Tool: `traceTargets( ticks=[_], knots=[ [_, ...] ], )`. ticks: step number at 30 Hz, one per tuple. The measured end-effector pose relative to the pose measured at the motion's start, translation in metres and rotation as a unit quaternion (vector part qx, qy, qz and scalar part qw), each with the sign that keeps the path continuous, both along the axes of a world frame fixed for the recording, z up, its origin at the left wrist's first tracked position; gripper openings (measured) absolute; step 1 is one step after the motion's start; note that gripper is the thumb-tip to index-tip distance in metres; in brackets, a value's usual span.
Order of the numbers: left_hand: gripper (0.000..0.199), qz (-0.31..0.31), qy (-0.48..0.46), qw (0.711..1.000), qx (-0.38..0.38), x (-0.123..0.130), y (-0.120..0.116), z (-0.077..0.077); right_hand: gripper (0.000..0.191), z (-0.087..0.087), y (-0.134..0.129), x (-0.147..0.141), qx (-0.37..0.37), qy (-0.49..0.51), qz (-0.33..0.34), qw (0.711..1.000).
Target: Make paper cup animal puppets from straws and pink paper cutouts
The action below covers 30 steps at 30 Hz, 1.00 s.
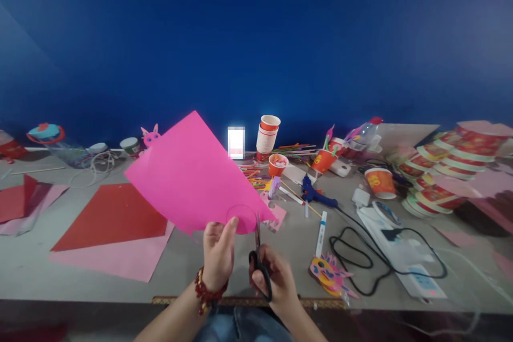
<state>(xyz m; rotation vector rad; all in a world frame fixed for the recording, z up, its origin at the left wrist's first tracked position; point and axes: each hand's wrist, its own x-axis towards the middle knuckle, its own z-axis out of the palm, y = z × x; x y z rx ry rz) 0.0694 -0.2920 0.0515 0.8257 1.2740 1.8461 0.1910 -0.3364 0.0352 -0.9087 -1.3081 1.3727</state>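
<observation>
A large sheet of bright pink paper [192,171] is held up tilted over the table by my left hand [219,248], thumb in front and fingers behind its lower edge. A thin round outline is drawn on the sheet near my thumb, and the bottom edge there is cut in a curve. My right hand [276,278] grips black-handled scissors [258,262], fingers in the loops. Their blades point up and meet the paper at the right side of the drawn circle. A beaded bracelet sits on my left wrist.
Red paper [116,219] and light pink paper [132,262] lie at left. Behind stand stacked paper cups [267,136]. To the right are a blue glue gun [315,192], a marker [321,235], a pink-and-yellow paper craft [331,275], a power strip [420,280] with looping cables, and bowl stacks [441,192].
</observation>
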Motion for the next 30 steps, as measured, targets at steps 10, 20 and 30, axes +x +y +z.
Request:
traceTargets(
  ticks=[10, 20, 30],
  knots=[
    [0.032, -0.053, 0.028, 0.998, -0.032, -0.011, -0.012, -0.005, 0.053, 0.002, 0.002, -0.007, -0.004, 0.045, 0.014, 0.999],
    [0.015, -0.036, 0.126, 0.991, -0.012, -0.013, -0.013, 0.001, 0.053, -0.001, 0.000, -0.006, 0.001, 0.020, -0.003, 1.000],
    [0.022, -0.051, 0.147, 0.988, -0.013, -0.014, -0.013, 0.016, 0.054, -0.001, 0.000, -0.002, -0.027, 0.003, -0.002, 1.000]
  ],
)
